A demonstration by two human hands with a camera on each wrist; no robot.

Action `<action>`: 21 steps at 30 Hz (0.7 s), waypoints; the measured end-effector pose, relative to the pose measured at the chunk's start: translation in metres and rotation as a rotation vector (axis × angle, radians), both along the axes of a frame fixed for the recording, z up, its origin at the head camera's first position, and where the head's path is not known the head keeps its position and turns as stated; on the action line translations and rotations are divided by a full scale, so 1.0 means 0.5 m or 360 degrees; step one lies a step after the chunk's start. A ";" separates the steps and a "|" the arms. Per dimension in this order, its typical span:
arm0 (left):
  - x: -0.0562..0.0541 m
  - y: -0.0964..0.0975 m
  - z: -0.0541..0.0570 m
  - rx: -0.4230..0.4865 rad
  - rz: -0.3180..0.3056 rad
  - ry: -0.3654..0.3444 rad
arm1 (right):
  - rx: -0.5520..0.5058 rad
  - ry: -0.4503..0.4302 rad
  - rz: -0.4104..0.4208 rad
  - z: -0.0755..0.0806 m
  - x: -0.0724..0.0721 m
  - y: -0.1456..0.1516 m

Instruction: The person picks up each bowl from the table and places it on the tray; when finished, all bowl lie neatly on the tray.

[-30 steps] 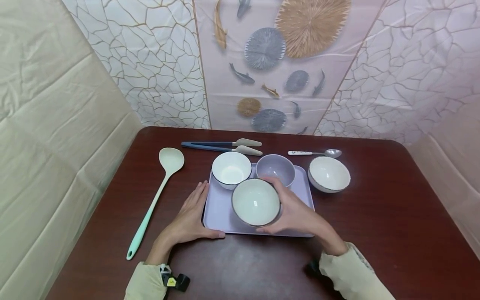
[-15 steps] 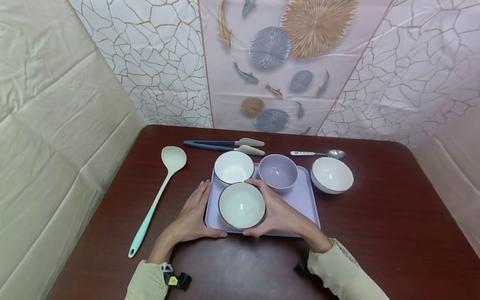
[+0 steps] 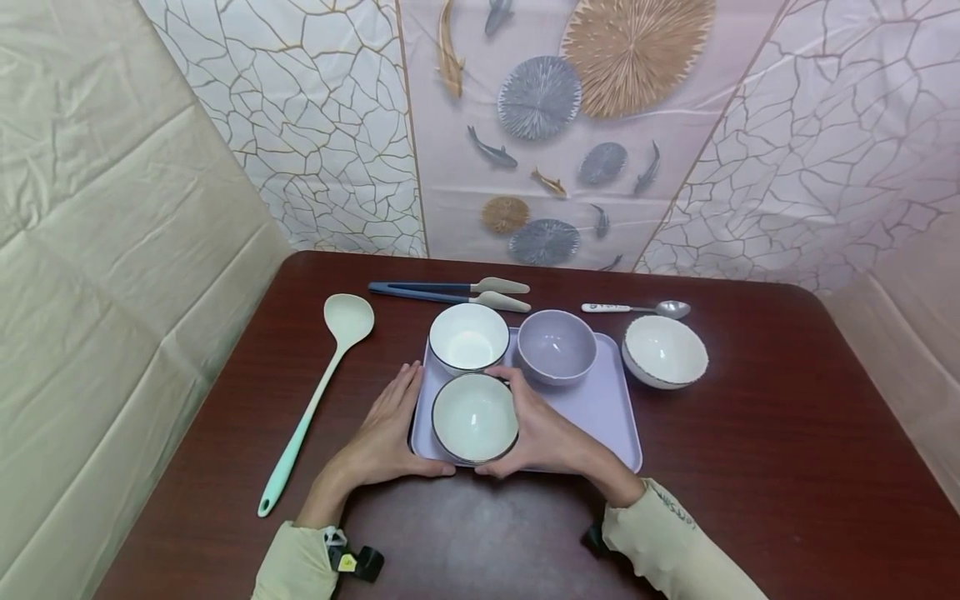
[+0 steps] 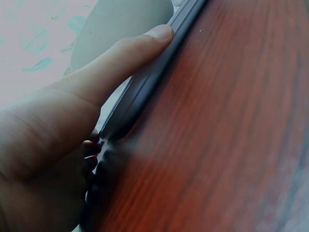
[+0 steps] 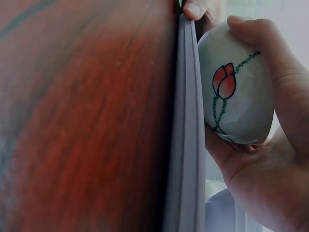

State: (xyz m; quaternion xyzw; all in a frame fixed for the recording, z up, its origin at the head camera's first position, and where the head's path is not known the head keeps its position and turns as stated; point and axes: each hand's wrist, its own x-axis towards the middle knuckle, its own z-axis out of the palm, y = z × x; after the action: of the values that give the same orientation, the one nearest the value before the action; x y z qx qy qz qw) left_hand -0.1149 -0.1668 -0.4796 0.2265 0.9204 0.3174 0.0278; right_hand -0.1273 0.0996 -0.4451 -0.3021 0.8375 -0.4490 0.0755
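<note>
Pale round ceramic bowl with dark rim [image 3: 472, 418], pinched by right hand [image 3: 538, 432], is at the front left of a lavender rectangular tray [image 3: 600, 410]; left hand [image 3: 384, 433], fingers straight, thumb spread, touches the tray; placing seems underway; next likely needs release.

On your left, a ladle [image 3: 312, 392] lies along the dark red-brown desk [image 3: 810, 433], pale head away from you, mint handle toward you. Near the far edge you have blue tongs [image 3: 442, 290], their pale tips apart and pointing right. Over to your right, a spoon [image 3: 637, 308] with a patterned white handle lies just beyond a wavy-rimmed bowl [image 3: 663, 350]. Facing you hangs a backdrop [image 3: 547, 167] printed with fish, round shapes and crackle lines; creased cream cloth [image 3: 105, 250] covers your left side.
</note>
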 end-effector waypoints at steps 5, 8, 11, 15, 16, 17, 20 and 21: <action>0.000 0.000 -0.001 0.0001 0.0001 -0.0010 | 0.0016 0.0000 -0.0016 -0.002 0.000 -0.001; 0.000 0.001 -0.002 0.0001 0.0000 -0.0014 | 0.0031 -0.0006 -0.0021 -0.004 0.001 0.000; -0.001 0.001 -0.003 -0.0002 -0.0002 -0.0010 | 0.0031 -0.0016 -0.0011 -0.005 0.000 0.001; -0.001 0.002 -0.005 -0.0010 -0.0001 -0.0007 | 0.0060 -0.0008 0.0013 -0.002 0.002 0.004; -0.001 0.002 -0.005 -0.0009 0.0000 -0.0010 | 0.0070 -0.0004 0.0018 -0.001 0.003 0.005; -0.001 0.002 -0.005 -0.0008 0.0002 -0.0012 | 0.0086 0.0005 0.0018 0.001 0.004 0.006; 0.000 0.003 -0.003 -0.0002 0.0006 -0.0016 | 0.0112 0.0031 0.0001 0.004 0.007 0.010; 0.000 0.003 -0.002 -0.0003 0.0008 -0.0016 | 0.0114 0.0043 -0.0005 0.005 0.007 0.011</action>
State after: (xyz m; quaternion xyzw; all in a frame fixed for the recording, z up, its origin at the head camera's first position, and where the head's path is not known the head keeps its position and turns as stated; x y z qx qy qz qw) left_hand -0.1150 -0.1654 -0.4808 0.2227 0.9211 0.3179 0.0318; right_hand -0.1237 0.1052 -0.4427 -0.3038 0.8545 -0.4147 0.0742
